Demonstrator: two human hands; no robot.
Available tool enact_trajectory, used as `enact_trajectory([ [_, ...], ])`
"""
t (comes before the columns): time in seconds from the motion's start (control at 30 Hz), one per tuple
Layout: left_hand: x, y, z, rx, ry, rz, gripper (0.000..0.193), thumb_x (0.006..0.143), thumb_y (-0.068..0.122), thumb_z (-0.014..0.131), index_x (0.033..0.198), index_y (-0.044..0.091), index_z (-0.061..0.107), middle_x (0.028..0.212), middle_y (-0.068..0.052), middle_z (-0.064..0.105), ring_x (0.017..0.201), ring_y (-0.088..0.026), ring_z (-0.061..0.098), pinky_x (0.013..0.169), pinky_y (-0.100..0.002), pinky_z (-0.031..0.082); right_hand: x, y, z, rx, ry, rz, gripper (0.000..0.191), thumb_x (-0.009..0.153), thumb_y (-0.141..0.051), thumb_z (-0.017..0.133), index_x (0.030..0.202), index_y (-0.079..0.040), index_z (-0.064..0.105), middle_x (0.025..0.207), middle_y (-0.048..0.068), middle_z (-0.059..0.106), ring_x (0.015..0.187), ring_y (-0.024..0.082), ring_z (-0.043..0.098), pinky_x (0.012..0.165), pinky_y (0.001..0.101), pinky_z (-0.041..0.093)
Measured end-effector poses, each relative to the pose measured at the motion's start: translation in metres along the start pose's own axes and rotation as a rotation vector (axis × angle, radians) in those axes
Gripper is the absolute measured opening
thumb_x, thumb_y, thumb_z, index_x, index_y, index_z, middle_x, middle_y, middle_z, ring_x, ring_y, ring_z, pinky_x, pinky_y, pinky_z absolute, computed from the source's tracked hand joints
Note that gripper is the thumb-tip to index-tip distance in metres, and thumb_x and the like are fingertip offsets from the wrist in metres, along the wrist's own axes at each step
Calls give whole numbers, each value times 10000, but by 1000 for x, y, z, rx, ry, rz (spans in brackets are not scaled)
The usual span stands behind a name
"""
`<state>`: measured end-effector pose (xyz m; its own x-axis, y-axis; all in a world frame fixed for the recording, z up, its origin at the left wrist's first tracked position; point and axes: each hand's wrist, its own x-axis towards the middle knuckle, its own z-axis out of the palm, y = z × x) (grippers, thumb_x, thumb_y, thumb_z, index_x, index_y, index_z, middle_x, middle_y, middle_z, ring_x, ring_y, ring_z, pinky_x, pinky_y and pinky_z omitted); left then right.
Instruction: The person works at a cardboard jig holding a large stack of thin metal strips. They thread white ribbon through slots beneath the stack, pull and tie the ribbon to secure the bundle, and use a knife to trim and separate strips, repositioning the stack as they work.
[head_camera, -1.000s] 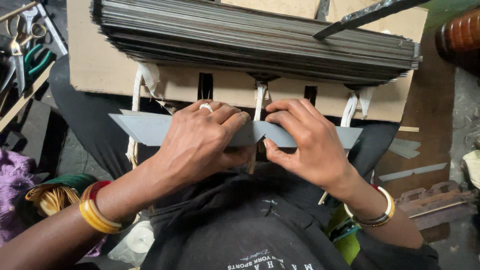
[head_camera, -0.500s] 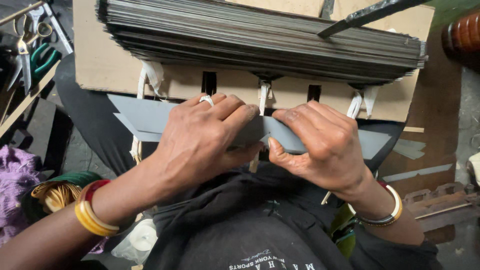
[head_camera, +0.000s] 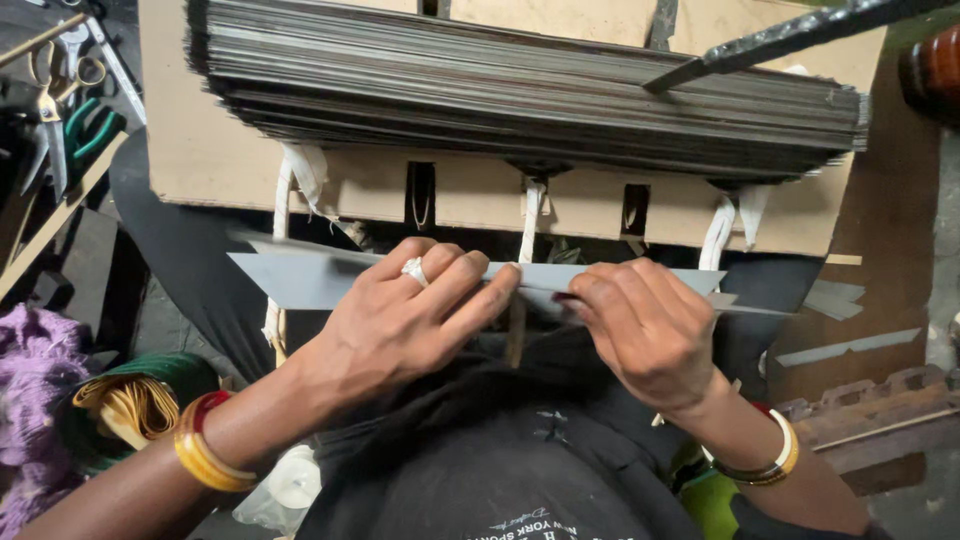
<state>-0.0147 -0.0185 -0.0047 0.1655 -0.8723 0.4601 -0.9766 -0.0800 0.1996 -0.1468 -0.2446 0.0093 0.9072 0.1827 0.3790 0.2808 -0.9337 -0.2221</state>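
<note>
**Strip shifted under both hands**

Since the earlier frame, both hands slid slightly apart along the grey strip (head_camera: 300, 280). Left hand (head_camera: 405, 320) fingers pressed flat across it; right hand (head_camera: 645, 325) fingers curled, pinching its edge. Strip lay crosswise over the lap, long axis left-right, below the stacked sheets (head_camera: 520, 90).

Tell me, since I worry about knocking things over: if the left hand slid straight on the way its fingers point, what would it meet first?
Probably the right hand: the left hand points along the grey strip toward it, fingertips nearly meeting.
</note>
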Motion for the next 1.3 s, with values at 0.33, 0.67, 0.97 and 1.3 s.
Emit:
enact_trajectory([
  [0.33,-26,-19,-32,153,230,-169,359,914,76,590,1268,39,635,1088,-116,646,983,-237,669,909,-391,499,-5,11,9,-70,11,-34,197,877,41,776,1063,-12,739,890,112,708,770,268,699,686,365,532],
  [0.67,-80,-78,-2,-583,834,-919,236,1014,-86,579,1231,-43,662,1204,-114,706,1130,-181,711,1022,-307,602,24,24,27,-303,-33,170,134,1043,-71,821,1128,-5,743,916,112,710,794,219,682,722,287,518],
  [0.97,-78,-78,10,-706,839,-808,409,960,-170,503,1324,-53,648,1293,-125,635,1238,-190,656,1136,-310,551,28,14,31,-200,0,235,125,1024,-54,795,1104,19,733,904,138,712,778,238,695,677,294,507],
  [1.3,-80,-79,20,-784,872,-844,371,968,-185,456,1263,-83,656,1236,-108,662,1176,-167,671,1084,-279,539,56,13,28,-181,8,154,154,989,-17,845,1067,27,720,845,141,699,710,243,672,613,308,485],
])
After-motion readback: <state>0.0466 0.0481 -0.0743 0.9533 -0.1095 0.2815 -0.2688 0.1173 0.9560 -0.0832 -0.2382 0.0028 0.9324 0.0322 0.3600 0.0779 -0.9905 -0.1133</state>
